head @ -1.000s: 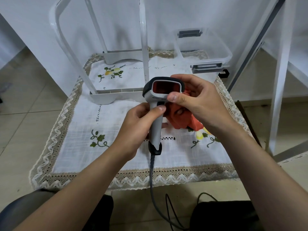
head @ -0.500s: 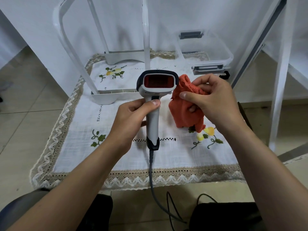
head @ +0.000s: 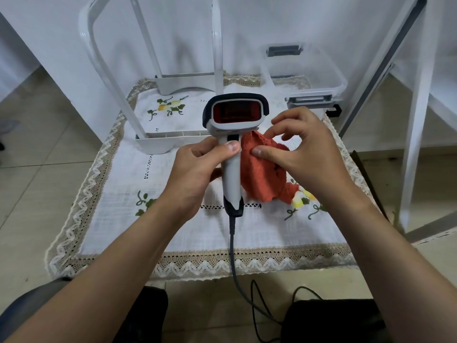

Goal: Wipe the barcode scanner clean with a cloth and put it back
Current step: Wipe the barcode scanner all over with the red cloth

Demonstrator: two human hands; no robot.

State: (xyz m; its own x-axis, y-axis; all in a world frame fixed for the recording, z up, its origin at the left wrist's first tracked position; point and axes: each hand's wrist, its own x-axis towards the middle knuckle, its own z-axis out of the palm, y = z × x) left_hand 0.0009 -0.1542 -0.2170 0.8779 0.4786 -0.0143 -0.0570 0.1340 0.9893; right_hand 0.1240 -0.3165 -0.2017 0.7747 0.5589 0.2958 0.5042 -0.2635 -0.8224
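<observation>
Beige tiled floor, white wall, lace-edged embroidered tablecloth, white metal frame.

No legible text or labels anywhere.

The barcode scanner has its far side and the left flank of its handle hidden, the latter under the left hand. Part of the orange cloth lies under the right hand. The scanner's grey cable runs off the bottom edge, and the white rack is cut off at the top.
</observation>
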